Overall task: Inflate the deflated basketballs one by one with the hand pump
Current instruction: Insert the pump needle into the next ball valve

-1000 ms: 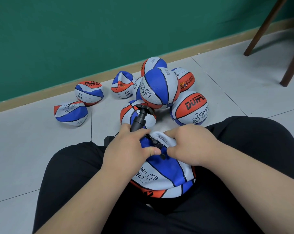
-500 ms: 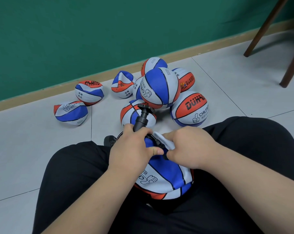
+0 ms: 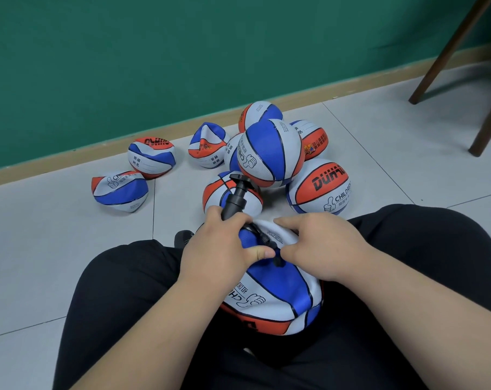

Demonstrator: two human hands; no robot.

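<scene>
A blue, white and orange basketball (image 3: 278,294) rests in my lap between my crossed legs. My left hand (image 3: 219,249) grips the barrel of the black hand pump (image 3: 236,198), whose T-handle points away from me. The pump's short black hose (image 3: 262,239) curves over the ball's top. My right hand (image 3: 320,246) lies curled on the ball and pinches the hose's end at the ball's surface, thumb close to my left thumb. The tip itself is hidden by my fingers.
Several more basketballs lie on the grey tiled floor ahead, some round (image 3: 269,153), some collapsed (image 3: 120,191). A green wall with a tan baseboard (image 3: 69,153) runs behind them. Dark wooden chair legs (image 3: 447,52) stand at the far right.
My left hand and the pump shifted slightly right and toward me. The ball in my lap turned a little, and my right hand stays on the hose end.
</scene>
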